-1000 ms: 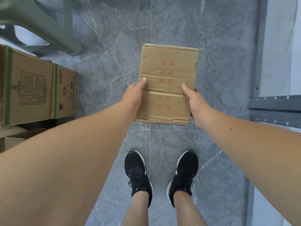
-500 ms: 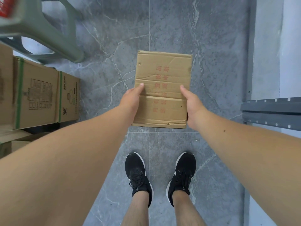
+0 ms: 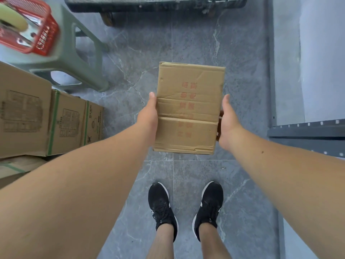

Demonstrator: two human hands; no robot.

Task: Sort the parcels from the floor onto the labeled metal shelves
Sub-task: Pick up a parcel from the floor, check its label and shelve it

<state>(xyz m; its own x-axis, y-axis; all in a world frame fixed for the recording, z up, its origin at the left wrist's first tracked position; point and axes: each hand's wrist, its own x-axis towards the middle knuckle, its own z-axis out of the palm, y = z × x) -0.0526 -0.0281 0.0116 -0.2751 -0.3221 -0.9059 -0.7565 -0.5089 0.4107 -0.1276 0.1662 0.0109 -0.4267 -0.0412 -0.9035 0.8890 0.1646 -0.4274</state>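
Near: black shoes (image 3: pixel 163 206) planted on the grey tile floor (image 3: pixel 130 53), person standing still. Both arms out front, the box (image 3: pixel 189 107) held in mid-air above the floor, flat face with red print up. Left hand (image 3: pixel 148 116) clamps the left edge, thumb along the side; right hand (image 3: pixel 228 124) clamps the right edge, fingers wrapped underneath and mostly hidden. Shelf rail (image 3: pixel 306 128) is off to the right, nothing visible on it from here. Left side: stacked cartons (image 3: pixel 46 120), farther a green stool (image 3: pixel 78 58) with a red basket (image 3: pixel 28 28); a cart (image 3: pixel 155 6) at the far edge. Status, my read: one parcel picked up, not yet shelved; label match and placement left, plus more cartons possibly.
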